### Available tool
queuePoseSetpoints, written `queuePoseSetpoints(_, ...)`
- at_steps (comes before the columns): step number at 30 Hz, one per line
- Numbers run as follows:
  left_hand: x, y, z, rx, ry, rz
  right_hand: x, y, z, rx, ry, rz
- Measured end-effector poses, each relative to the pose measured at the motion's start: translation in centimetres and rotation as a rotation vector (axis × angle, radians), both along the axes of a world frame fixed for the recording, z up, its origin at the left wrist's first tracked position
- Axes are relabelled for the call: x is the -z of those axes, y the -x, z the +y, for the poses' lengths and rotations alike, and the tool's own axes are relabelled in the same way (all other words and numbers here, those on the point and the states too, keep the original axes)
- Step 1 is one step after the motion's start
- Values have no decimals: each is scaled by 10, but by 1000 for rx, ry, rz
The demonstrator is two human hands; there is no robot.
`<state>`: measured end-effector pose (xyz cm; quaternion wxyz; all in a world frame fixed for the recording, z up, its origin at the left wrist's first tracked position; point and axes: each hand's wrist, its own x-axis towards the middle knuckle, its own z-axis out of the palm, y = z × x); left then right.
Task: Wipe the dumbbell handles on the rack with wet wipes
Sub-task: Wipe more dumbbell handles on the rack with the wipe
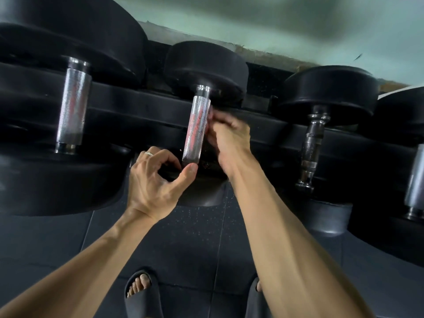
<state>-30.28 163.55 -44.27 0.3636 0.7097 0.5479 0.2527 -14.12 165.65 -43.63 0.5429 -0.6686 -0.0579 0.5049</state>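
Several black dumbbells lie across the rack [142,104], their knurled steel handles pointing toward me. My hands work at the middle dumbbell's handle [196,127]. My left hand [156,180], with a ring on one finger, has its fingers curled over the rim of that dumbbell's near head [204,193]. Its thumb tip touches the handle's near end. My right hand [229,136] is blurred, and its fingertips meet the right side of the handle. No wet wipe shows in either hand. What the right fingers hold is hidden.
A larger dumbbell's handle [73,104] is to the left, and a thinner dark handle [313,143] to the right. Another handle [416,177] sits at the right edge. Speckled dark floor mats [195,237] and my sandalled foot [140,288] are below. A pale green wall [275,24] stands behind.
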Motion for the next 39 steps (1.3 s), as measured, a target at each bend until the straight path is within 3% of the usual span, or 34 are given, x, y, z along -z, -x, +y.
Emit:
queuePoseSetpoints(2,0,0,0,1,-10,11,3,3,-11,-190,113,-39)
queuePoseSetpoints(3,0,0,0,2,-14,16,3,3,-9,-183,115,-38)
queuePoseSetpoints(6,1,1,0,11,-8,13,1,-4,14,86,-25,43)
queuePoseSetpoints(8,1,3,0,19,-4,13,3,-6,17,128,-91,72)
queuePoseSetpoints(13,1,2,0,26,-16,24,1,-5,-26,-349,43,-171)
queuePoseSetpoints(18,1,2,1,31,-11,20,-6,-8,-5,-119,-85,-129)
queuePoseSetpoints(20,0,3,1,32,-10,14,-4,-3,-15,-271,17,-295)
queuePoseSetpoints(22,-1,3,2,25,-11,10,-3,0,-34,-631,182,-532)
queuePoseSetpoints(24,-2,1,0,18,-7,13,-3,-2,-36,-757,242,-538)
queuePoseSetpoints(28,-1,1,1,25,-16,18,0,-7,-21,-497,160,-364)
queuePoseSetpoints(33,0,3,1,22,-18,17,3,-6,-38,-669,191,-364)
queuePoseSetpoints(37,1,2,1,25,-17,13,4,-10,-2,-109,-6,-33)
queuePoseSetpoints(39,1,3,2,33,-17,15,9,-7,-2,-47,-58,25)
